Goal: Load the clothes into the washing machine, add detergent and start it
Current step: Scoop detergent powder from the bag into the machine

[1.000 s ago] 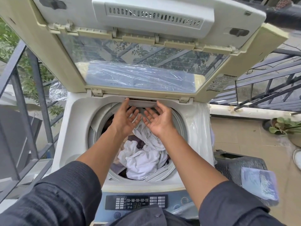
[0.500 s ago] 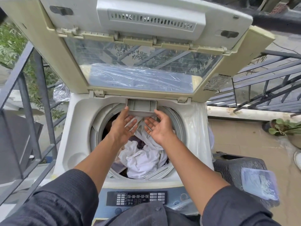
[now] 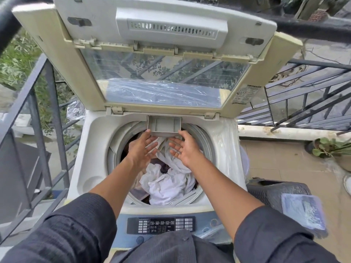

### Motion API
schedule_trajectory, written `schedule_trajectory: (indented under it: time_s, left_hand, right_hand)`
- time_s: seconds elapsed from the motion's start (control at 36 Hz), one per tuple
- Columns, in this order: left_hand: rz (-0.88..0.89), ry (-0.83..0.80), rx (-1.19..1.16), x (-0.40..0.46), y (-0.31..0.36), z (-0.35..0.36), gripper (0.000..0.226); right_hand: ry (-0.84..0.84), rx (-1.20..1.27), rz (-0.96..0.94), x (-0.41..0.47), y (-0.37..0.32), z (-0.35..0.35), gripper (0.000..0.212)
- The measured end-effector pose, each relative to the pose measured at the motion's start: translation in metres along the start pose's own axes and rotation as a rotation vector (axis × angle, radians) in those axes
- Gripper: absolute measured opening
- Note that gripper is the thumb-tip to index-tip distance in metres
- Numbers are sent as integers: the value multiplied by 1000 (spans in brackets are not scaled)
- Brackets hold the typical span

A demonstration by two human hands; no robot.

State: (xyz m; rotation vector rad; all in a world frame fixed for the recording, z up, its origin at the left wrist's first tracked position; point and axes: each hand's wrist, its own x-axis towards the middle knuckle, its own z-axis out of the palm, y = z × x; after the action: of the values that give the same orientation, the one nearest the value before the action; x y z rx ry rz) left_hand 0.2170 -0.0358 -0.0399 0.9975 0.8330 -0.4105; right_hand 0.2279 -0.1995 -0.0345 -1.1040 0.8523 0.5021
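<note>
Balcony, washing machine [image 3: 81,168] lid up; L hand [image 3: 141,149] & R hand [image 3: 183,149] fingers straight, under detergent drawer [image 3: 163,125].

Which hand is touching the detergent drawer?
The left hand: its fingertip meets the detergent drawer at the front-left corner. The right hand sits just below it.

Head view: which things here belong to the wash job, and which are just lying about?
Job: washing machine, detergent drawer, clothes, control panel, left hand, right hand.

Lying about: potted plant, dark basket, railing.
</note>
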Motion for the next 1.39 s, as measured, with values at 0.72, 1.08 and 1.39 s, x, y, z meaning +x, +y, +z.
schedule_trajectory:
  time_s: [0.72,1.08,1.39]
  left_hand:
    - [30,-98,307,-59,-35,22,32]
    - [210,-326,551,-115,-59,133,28]
    - [203,-397,659,-147,-118,258,25]
  right_hand:
    - [-7,-163,-115,-45,13,-59,30]
    - [184,-105,-453,-104,-26,-162,26]
    - [298,-51,-519,-121,-53,-282,22]
